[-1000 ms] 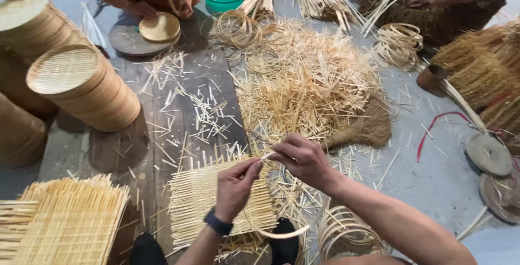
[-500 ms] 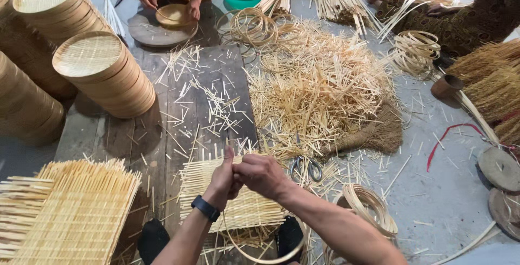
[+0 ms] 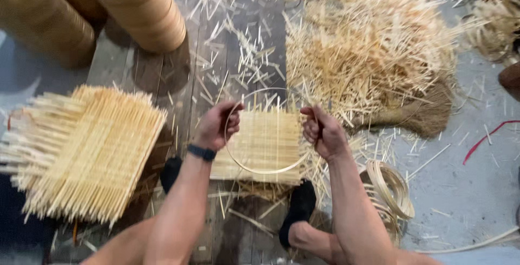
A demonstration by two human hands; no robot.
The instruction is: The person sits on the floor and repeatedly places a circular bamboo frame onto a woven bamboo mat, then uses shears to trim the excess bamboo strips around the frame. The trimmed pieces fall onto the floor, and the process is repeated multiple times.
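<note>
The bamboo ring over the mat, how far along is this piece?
Done: a woven mat lies flat. In hand: left hand and right hand hold a thin bamboo ring over it. Left: the mat's slat ends jut untrimmed past the ring.

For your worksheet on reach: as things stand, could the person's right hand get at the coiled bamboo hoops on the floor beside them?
Probably yes, once freed. The right hand now grips the bamboo ring, but the coiled hoops lie just beyond that forearm with nothing between.
</note>
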